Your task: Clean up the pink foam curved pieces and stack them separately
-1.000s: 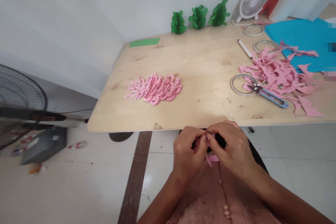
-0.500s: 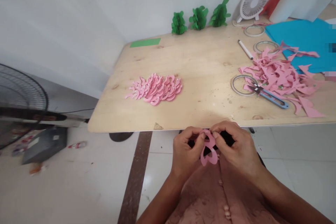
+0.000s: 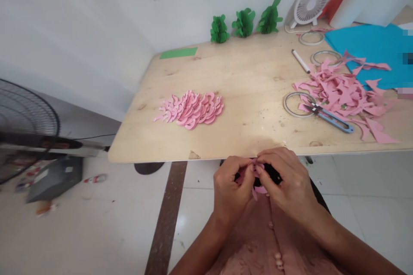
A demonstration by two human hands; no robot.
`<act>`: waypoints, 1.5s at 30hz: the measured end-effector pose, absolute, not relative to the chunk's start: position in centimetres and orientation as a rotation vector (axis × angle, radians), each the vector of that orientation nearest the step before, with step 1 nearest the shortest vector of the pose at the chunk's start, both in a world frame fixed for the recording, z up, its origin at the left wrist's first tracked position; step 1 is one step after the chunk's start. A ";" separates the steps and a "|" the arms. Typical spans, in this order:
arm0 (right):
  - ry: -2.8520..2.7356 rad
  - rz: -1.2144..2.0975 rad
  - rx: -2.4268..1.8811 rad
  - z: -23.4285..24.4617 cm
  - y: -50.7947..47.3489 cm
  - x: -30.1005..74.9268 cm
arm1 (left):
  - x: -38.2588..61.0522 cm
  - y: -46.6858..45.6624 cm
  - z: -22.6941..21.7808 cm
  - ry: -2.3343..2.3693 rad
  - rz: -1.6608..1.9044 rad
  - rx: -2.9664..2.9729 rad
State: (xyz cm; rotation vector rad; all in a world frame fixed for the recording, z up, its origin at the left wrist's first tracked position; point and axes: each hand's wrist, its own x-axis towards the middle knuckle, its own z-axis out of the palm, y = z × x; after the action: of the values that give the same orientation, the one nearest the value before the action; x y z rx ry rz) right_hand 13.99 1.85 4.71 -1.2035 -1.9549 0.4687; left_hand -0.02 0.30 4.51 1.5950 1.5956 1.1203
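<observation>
- Since half a second ago, the one curvy pink paper cutout (image 3: 260, 190), whose loops then hung down in full view, has tipped up and gone mostly out of sight between the fingers; the two thumbs have drawn closer together.
- Two bare hands: the left hand (image 3: 230, 189) pinches the cutout between thumb and fingers, and the right hand (image 3: 287, 184) pinches it from the other side. It is just off the near edge of the pale wooden worktop (image 3: 251, 77), one curved end showing below the thumbs.
- Beyond the left hand and to its left: one heap of overlapping curved pink paper pieces (image 3: 193, 109), too layered to count.
- Farther past that heap: one flat green paper strip (image 3: 179, 53).
- Straight out beyond both hands, by the wall: three upright leafy green paper figures (image 3: 244, 22) in a row.
- Beyond the right hand and to its right: one pair of blue-handled snips (image 3: 335, 121), blades over one of three pale tape rings (image 3: 285, 105); also one white pen with a dark tip (image 3: 300, 61) and one loose pile of jagged pink scraps (image 3: 342, 88).
- Farthest from the right hand: one small round white fan (image 3: 311, 4) and bright blue sheeting (image 3: 383, 41).
</observation>
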 end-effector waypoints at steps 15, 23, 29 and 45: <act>-1.936 0.396 -1.201 4.1 2.1 13.6 | 0.0 0.2 4.4 1.578 1.136 1.695; -1.879 0.453 -1.265 3.9 2.1 15.2 | -0.4 0.7 4.6 1.496 1.099 1.257; -1.801 0.487 -1.347 3.4 1.8 16.2 | -0.3 0.9 5.0 1.306 1.099 0.904; -1.765 0.982 -1.292 4.6 2.0 14.8 | -0.3 1.0 4.5 1.350 1.119 0.957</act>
State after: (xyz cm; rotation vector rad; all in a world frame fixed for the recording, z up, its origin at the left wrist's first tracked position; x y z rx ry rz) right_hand 14.76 1.97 4.61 -1.2915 -1.7645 0.9817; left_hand -0.31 0.96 4.47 0.9566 1.3495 1.1187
